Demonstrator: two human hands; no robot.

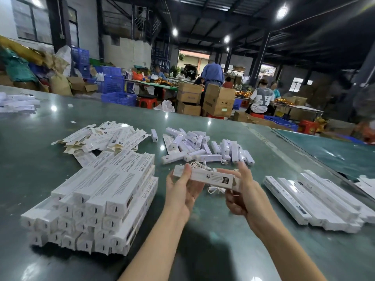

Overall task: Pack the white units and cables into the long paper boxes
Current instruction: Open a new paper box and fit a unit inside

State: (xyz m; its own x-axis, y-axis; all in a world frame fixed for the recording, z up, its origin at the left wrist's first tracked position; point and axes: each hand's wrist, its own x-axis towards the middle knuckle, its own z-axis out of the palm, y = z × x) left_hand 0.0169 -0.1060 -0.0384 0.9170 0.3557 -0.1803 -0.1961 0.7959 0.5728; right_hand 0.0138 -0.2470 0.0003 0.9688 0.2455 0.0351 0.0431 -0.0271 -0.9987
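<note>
Both my hands hold one long white paper box (211, 177) level above the green table. My left hand (182, 191) grips its left end, thumb on top. My right hand (241, 191) grips its right end, where the flap stands open. A white cable (216, 189) lies on the table just under the box, and more cable (197, 165) lies behind it. A heap of white units (205, 147) lies beyond my hands. Flat, unfolded boxes (105, 137) lie at the far left.
A large stack of closed boxes (97, 199) fills the table to my left. A row of closed boxes (316, 199) lies to my right. More boxes (18, 104) sit at the far left edge. People work at tables beyond, among cartons and blue crates.
</note>
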